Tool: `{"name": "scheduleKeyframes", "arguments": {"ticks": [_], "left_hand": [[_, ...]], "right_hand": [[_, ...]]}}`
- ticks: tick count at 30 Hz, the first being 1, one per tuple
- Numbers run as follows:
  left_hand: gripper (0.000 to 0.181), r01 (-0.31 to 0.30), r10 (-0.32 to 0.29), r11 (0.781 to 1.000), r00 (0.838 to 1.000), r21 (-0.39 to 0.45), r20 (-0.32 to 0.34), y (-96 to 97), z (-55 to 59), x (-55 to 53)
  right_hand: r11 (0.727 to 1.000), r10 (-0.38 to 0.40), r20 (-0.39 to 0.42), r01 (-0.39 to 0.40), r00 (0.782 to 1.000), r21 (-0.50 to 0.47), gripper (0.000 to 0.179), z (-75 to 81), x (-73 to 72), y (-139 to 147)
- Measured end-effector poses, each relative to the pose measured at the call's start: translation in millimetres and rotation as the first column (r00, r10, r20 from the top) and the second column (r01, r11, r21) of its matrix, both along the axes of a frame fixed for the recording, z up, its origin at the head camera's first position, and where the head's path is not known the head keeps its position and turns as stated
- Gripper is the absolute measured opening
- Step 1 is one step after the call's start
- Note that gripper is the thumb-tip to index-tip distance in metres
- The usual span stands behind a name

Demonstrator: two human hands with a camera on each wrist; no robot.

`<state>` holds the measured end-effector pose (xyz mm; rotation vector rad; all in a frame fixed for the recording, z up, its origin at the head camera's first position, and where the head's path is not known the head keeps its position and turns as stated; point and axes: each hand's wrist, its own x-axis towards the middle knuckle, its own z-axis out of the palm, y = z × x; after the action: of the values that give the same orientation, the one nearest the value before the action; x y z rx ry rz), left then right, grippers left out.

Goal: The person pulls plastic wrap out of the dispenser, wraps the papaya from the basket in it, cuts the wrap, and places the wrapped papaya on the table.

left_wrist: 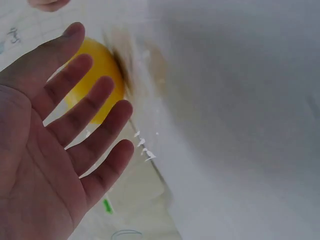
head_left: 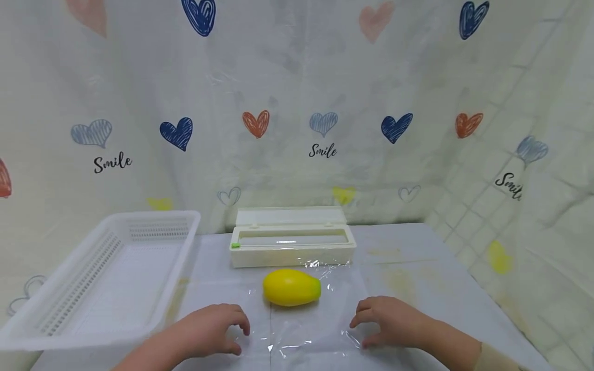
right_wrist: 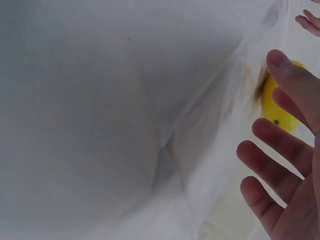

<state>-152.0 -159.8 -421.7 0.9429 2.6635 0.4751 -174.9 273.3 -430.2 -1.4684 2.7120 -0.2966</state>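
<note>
Standing outside the left hand (head_left: 211,330), a white basket (head_left: 136,281) was seen near that wrist. The left hand was held wide, its fingers loosely curved, nothing gripped. Between the two hands and just ahead of them, a yellow fruit (head_left: 291,287) was rested on clear film (head_left: 320,327), with a cream dispenser (head_left: 293,257) set behind it. The right hand (head_left: 392,320) was likewise held wide and empty; whether film was touched could not be told. Were the clear film tugged unevenly, creases could be caused or the rounded fruit sent rolling. A bare left palm was shown by the left wrist view, hidden in the head view.
</note>
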Motion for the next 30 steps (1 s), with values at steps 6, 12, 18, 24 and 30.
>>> {"name": "scheduleKeyframes", "arguments": {"ticks": [6,12,18,24,30], "left_hand": [[0.027,0.056,-0.062,0.997,0.994,-0.059,-0.094,-5.1,-23.9,9.3],[0.026,0.089,-0.101,0.993,0.984,-0.083,-0.149,-2.6,-26.6,11.6],[0.025,0.102,-0.125,0.986,0.973,-0.129,-0.192,-0.2,-25.6,11.4],[0.02,0.104,-0.136,0.984,0.963,-0.144,-0.233,2.0,-28.7,7.4],[0.02,0.067,-0.078,0.996,0.971,-0.055,-0.226,-4.9,-37.2,3.9]], "right_hand": [[0.997,0.078,-0.068,-0.077,0.995,0.006,0.024,-9.5,7.2,0],[0.993,0.118,-0.059,-0.116,0.991,0.033,0.02,-16.3,7.3,-2],[0.993,0.113,-0.045,-0.11,0.993,0.05,0.018,-20.4,9.1,-1],[0.991,0.131,-0.095,-0.129,0.987,0.031,0.018,-23.6,8.6,-1],[0.994,0.1,-0.139,-0.104,0.985,-0.024,0.014,-24.8,10.0,-3]]}}
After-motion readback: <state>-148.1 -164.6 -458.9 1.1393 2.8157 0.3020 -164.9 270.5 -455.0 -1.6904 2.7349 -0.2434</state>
